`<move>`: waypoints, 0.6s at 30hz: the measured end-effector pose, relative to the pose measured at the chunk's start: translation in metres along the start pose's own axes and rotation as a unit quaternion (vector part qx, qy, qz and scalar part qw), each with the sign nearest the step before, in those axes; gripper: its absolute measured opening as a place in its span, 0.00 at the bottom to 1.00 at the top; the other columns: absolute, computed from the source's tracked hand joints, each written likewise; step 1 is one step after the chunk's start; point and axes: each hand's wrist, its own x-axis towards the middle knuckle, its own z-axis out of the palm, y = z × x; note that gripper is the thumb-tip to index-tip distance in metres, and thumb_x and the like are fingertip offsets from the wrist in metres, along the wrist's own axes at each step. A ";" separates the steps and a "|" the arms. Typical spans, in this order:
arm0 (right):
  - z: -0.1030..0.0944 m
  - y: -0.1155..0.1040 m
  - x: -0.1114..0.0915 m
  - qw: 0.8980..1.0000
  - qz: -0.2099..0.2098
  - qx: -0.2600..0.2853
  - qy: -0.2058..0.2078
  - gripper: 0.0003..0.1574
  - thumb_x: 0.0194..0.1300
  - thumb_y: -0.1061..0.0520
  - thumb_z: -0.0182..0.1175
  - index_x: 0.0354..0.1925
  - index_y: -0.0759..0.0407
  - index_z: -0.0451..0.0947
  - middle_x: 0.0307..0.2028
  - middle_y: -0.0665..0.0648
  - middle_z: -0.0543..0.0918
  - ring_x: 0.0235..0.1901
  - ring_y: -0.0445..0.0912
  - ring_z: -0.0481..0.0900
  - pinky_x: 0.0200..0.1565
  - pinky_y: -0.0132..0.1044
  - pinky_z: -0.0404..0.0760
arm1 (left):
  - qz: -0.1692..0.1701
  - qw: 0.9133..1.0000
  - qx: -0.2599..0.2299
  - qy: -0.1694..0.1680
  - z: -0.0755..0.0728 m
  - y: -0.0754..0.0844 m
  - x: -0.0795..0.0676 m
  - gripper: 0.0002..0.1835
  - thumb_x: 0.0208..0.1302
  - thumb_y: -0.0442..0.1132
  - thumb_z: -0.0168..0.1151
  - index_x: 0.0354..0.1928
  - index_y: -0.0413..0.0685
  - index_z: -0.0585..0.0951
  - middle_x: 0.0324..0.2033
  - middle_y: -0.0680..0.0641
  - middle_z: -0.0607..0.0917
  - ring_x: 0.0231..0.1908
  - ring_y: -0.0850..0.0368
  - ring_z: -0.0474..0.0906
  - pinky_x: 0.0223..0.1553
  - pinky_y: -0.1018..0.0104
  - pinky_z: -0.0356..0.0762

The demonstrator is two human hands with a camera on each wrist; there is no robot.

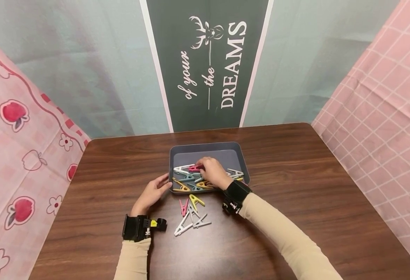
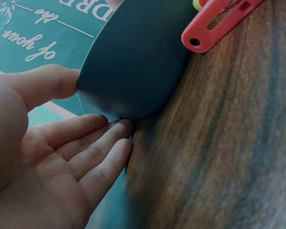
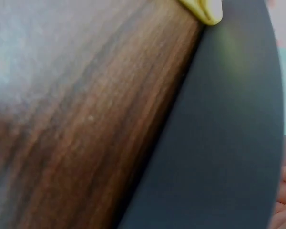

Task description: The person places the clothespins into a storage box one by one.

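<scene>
A dark grey rectangular tray (image 1: 205,147) holds several clothespins in white, teal, yellow and red. My right hand (image 1: 213,172) reaches over its front wall, with thumb and fingertips pinching a red clothespin (image 1: 193,168) inside. At the tray's left front corner is my left hand (image 1: 153,193). In the left wrist view its thumb meets the rim and its extended fingers (image 2: 100,157) touch the outside of the tray wall (image 2: 133,62). The right wrist view shows mostly the tray's outer wall (image 3: 214,124); the right fingers are mostly hidden there.
In front of the tray, on the brown wooden table (image 1: 278,163), lie a pink clothespin (image 1: 183,208), a yellow clothespin (image 1: 192,198) and white clothespins (image 1: 180,228) close together. A grey-green curtain (image 1: 120,70) hangs behind the table, with pink cloths at both sides.
</scene>
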 end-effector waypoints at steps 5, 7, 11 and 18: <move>-0.007 -0.005 -0.011 1.000 -0.020 0.011 0.010 0.15 0.61 0.63 0.62 0.47 0.64 0.82 0.46 0.61 0.86 0.50 0.55 0.82 0.55 0.47 0.81 | 0.001 1.000 -0.001 -0.001 0.001 0.000 0.001 0.30 0.70 0.39 0.54 0.71 0.37 0.61 0.66 0.34 0.70 0.68 0.42 0.67 0.69 0.50 0.64; -0.009 -0.007 -0.015 1.000 -0.024 0.012 0.012 0.16 0.61 0.63 0.62 0.48 0.64 0.82 0.47 0.62 0.86 0.51 0.56 0.82 0.56 0.47 0.81 | 0.003 1.000 0.000 -0.001 0.001 -0.001 0.001 0.30 0.71 0.39 0.54 0.71 0.36 0.61 0.66 0.34 0.70 0.68 0.42 0.67 0.69 0.49 0.64; -0.011 -0.011 -0.024 0.999 -0.029 0.017 0.014 0.17 0.61 0.63 0.63 0.50 0.64 0.81 0.48 0.63 0.86 0.53 0.57 0.82 0.57 0.49 0.80 | 0.002 1.000 0.005 -0.002 0.000 -0.001 0.001 0.30 0.71 0.39 0.54 0.71 0.37 0.61 0.66 0.34 0.70 0.68 0.42 0.67 0.69 0.49 0.65; -0.010 -0.015 -0.040 0.999 -0.042 0.020 0.025 0.14 0.62 0.61 0.63 0.47 0.63 0.82 0.47 0.61 0.86 0.51 0.54 0.83 0.55 0.46 0.81 | 0.003 1.000 0.012 -0.007 0.001 -0.001 0.000 0.31 0.71 0.40 0.54 0.71 0.37 0.60 0.66 0.33 0.70 0.68 0.41 0.67 0.69 0.49 0.65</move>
